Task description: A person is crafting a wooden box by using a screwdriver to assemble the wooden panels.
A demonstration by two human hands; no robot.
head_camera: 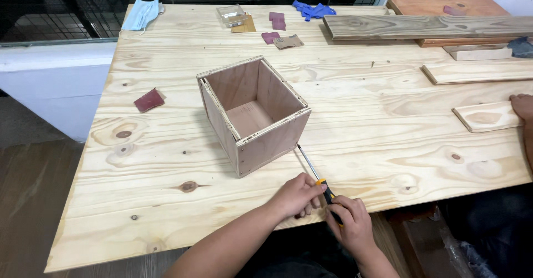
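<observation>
Head view. I see my right hand [351,226] closed around the black and orange handle of a screwdriver [317,179], low on the near edge of the tabletop [166,156]. My left hand [297,196] lies just beside it, fingers curled together, fingertips touching the tool where the handle meets the shaft; whether it grips or only steadies I cannot tell. The thin metal shaft runs up and left from both hands across the wood, and its tip ends at the near lower corner of the wooden box [252,114], touching or nearly so.

The box is an open-topped cube of reddish-brown plywood, standing upright and turned so one corner faces me. Its rim edges look pale and rough. The inside is bare, floor panel visible.

Rest of the tabletop, pale pine with dark knots: a dark red sandpaper piece [149,100] left of the box, well apart. At the far edge, a light blue face mask [141,14], a small clear plastic case [231,15], more sandpaper scraps [276,29] and a blue glove [312,10]. To the right, a long grey plank [427,26] and shorter boards [477,71]. Another person's hand [522,107] rests on a small pale board [486,115] at the right edge.
</observation>
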